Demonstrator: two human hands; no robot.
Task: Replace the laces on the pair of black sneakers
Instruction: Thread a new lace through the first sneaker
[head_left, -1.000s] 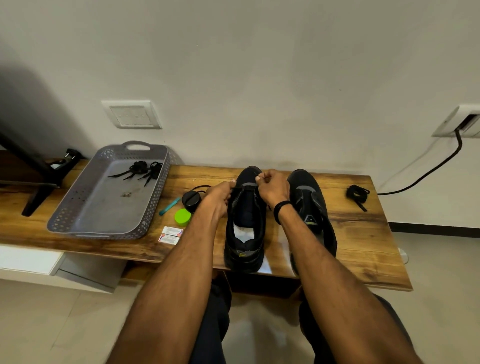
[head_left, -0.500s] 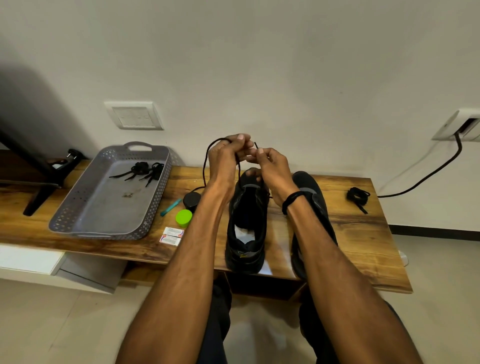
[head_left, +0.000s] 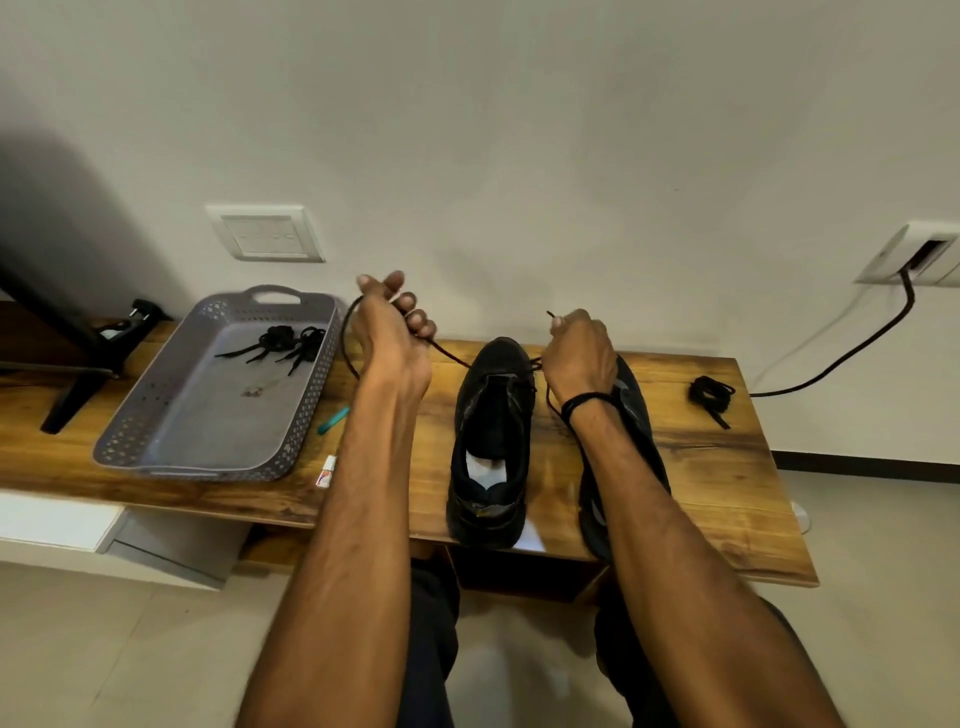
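Observation:
Two black sneakers stand side by side on the wooden table (head_left: 717, 467), toes to the wall. The left sneaker (head_left: 491, 441) has a thin black lace (head_left: 451, 354) threaded near its toe. My left hand (head_left: 392, 332) grips one end of that lace, raised and drawn out to the left. My right hand (head_left: 579, 353) pinches the other end just above the toe. The right sneaker (head_left: 631, 400) is mostly hidden under my right forearm.
A grey perforated tray (head_left: 156, 415) at the left holds bundled black laces (head_left: 283, 340). Another coiled black lace (head_left: 710, 392) lies at the table's right. A teal pen (head_left: 333, 420) and a small card (head_left: 326, 470) lie by my left arm. A black cable (head_left: 852, 353) hangs from a wall socket.
My hands rose from the sneaker's toe with the lace ends, then spread apart. The left hand went out left and the right settled above the toe, pulling the lace taut.

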